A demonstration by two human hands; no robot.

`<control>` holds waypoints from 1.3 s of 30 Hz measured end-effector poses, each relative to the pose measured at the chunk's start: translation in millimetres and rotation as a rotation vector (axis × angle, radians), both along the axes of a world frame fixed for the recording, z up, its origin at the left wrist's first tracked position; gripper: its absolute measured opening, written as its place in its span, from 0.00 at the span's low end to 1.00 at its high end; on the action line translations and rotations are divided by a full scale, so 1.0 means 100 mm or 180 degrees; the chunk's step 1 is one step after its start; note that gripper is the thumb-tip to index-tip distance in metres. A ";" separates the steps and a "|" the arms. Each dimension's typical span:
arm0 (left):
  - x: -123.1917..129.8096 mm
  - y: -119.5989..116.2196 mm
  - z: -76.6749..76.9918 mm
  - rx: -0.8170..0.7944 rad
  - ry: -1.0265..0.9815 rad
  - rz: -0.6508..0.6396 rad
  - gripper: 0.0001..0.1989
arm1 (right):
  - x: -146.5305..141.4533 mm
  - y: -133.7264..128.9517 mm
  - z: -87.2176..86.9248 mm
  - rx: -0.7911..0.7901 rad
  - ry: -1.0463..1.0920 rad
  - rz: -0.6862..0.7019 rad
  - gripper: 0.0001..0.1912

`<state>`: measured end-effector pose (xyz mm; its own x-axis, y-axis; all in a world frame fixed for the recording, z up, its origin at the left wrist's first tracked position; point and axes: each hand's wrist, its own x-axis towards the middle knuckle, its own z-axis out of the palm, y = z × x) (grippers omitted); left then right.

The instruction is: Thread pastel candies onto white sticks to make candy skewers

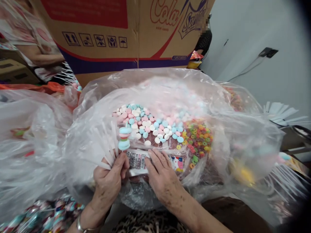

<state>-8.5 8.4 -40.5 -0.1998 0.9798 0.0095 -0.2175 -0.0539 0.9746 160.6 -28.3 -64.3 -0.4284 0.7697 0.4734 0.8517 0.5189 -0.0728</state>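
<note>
My left hand (111,174) is closed around a fan of thin white sticks (105,145) that point up and left. Just above its fingertips stands a short stack of candies (124,139), pale blue at both ends with coloured rings between; how it is held is partly hidden. My right hand (162,173) lies with fingers stretched over a printed clear wrapper (137,161) showing dark lettering and a coloured patch. Behind it are loose pink, white and blue button-shaped candies (157,127), and to their right small fruit-coloured rings (198,137).
Clear plastic sheeting (102,87) surrounds the candies. A big cardboard box (102,61) stands behind. Wrapped candies (43,213) lie at lower left; more white sticks (284,113) are at right. Another person's arm (41,56) shows at upper left, with someone partly visible behind the box.
</note>
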 end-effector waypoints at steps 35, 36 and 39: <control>0.05 -0.15 0.15 -0.0884 0.0263 -0.0571 0.19 | 0.61 0.72 0.61 -0.1845 -0.0746 -0.0691 0.10; 0.04 -0.15 0.15 -0.0890 0.0243 -0.0557 0.19 | 0.61 0.72 0.60 -0.1765 -0.0749 -0.0720 0.10; 0.04 -0.16 0.15 -0.0894 0.0224 -0.0568 0.17 | 0.55 0.69 0.53 -0.1368 -0.0750 -0.0767 0.10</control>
<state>-4.1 -7.8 -25.3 -0.0335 0.9656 -0.2579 -0.1310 0.2516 0.9589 215.6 41.1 -11.5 -0.2726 0.9621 0.0072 0.9617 0.2727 -0.0281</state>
